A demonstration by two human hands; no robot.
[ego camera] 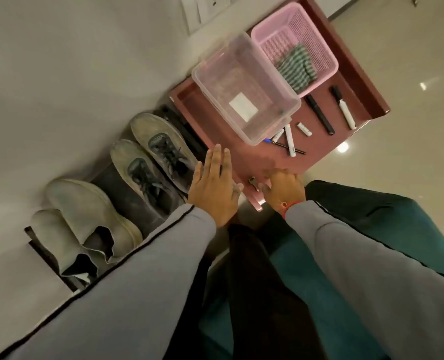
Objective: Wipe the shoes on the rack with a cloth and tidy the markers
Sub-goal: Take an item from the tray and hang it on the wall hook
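At frame centre the left hand (pixel 213 187) is flat, its grip wide and empty, just beside the laced shoes (pixel 153 162) on the rack (pixel 47 252). The right hand (pixel 283 189) rests curled on the red tabletop (pixel 244 162); whether its grip holds anything cannot be told. Markers (pixel 319 114) lie scattered upper right, near the pink basket (pixel 317 29) holding a striped cloth (pixel 297 67).

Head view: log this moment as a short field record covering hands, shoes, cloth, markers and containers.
left hand: open, fingers spread flat, empty, beside the lace-up sneakers
right hand: on the near edge of the red table; grip unclear
shoes: lace-up sneakers and slip-on shoes on the shoe rack, dusty
cloth: striped cloth in the pink basket
markers: loose on the table
clear plastic tub: empty
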